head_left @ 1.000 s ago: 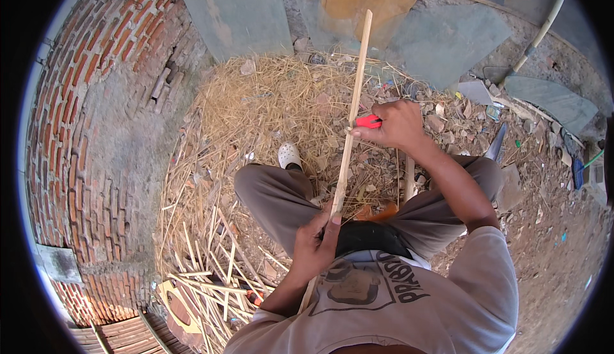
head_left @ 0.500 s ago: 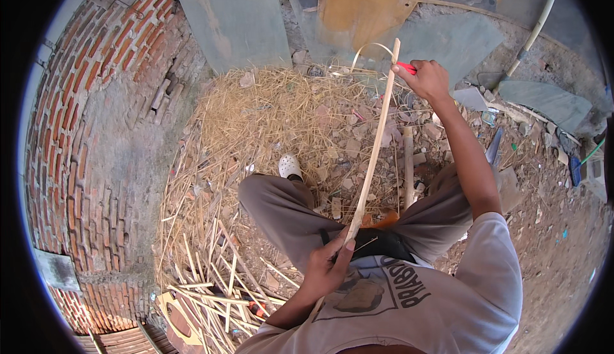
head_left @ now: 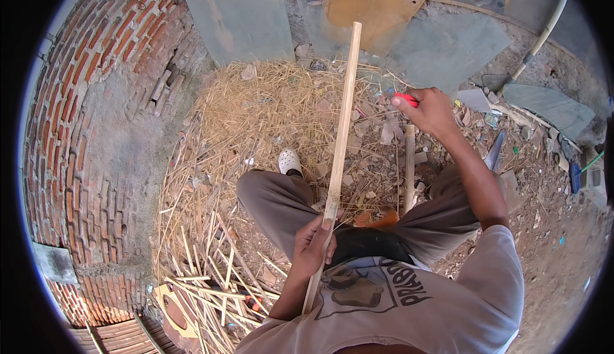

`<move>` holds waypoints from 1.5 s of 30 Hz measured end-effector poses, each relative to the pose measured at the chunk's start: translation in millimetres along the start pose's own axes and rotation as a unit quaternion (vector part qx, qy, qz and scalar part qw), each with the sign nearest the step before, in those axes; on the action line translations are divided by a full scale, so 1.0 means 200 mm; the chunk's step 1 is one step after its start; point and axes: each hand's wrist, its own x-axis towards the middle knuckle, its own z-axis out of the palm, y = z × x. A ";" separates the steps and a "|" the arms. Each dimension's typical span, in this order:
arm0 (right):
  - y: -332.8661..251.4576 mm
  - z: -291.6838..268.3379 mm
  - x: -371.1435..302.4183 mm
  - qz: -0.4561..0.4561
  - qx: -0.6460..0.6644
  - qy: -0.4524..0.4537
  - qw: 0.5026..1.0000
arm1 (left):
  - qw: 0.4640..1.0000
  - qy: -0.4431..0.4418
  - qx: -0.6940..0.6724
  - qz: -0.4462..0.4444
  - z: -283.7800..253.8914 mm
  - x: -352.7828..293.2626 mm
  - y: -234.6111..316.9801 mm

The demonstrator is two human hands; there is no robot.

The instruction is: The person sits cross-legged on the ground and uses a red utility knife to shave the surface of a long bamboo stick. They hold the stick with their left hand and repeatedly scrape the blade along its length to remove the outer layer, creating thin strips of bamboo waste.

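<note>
A long pale bamboo strip (head_left: pixel 343 111) slants up and away from my lap. My left hand (head_left: pixel 312 246) is closed around its lower part, and its near end rests by my shirt. Off to the right of the strip, my right hand (head_left: pixel 430 112) grips a red-handled knife (head_left: pixel 405 100). The blade is small and hard to make out against the litter. Knife and strip are apart. Below the strip, a dark pad (head_left: pixel 368 245) lies across my lap.
Cut bamboo strips (head_left: pixel 217 290) are heaped at lower left, with an orange-and-black tool (head_left: pixel 253 303) among them. Shavings (head_left: pixel 256 108) cover the ground ahead. A brick wall (head_left: pixel 83 181) stands left. A bamboo pole (head_left: pixel 409 168) and a saw blade (head_left: pixel 494 152) are near my right leg.
The strip has swung left and stands straighter. My right hand with the knife has moved off it, slightly nearer me. The thin curl of shaving at its far end no longer shows.
</note>
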 end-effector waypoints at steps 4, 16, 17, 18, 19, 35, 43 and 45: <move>-0.19 0.12 -0.20 -0.168 -0.032 -0.043 0.984 | 0.996 0.049 0.058 0.039 0.04 0.05 0.03; -0.34 0.14 -0.28 -0.227 -0.030 -0.103 0.968 | 0.904 0.179 0.350 0.168 0.13 0.09 0.01; -0.34 0.15 -0.28 -0.236 -0.029 -0.089 0.967 | 0.890 0.184 0.375 0.181 0.13 0.09 0.02; -0.33 0.15 -0.27 -0.244 -0.030 -0.075 0.966 | 0.882 0.181 0.396 0.181 0.13 0.09 0.03; -0.32 0.16 -0.26 -0.252 -0.030 -0.060 0.965 | 0.873 0.177 0.416 0.181 0.14 0.08 0.05; -0.25 0.21 -0.20 -0.179 -0.076 -0.042 0.980 | 0.856 0.182 0.439 0.201 0.12 0.05 -0.01; -0.19 0.25 -0.15 -0.213 -0.083 -0.016 0.973 | 0.839 0.171 0.454 0.246 0.11 0.06 -0.01; -0.16 0.27 -0.14 -0.220 -0.048 0.003 0.974 | 0.833 0.166 0.463 0.253 0.11 0.06 -0.01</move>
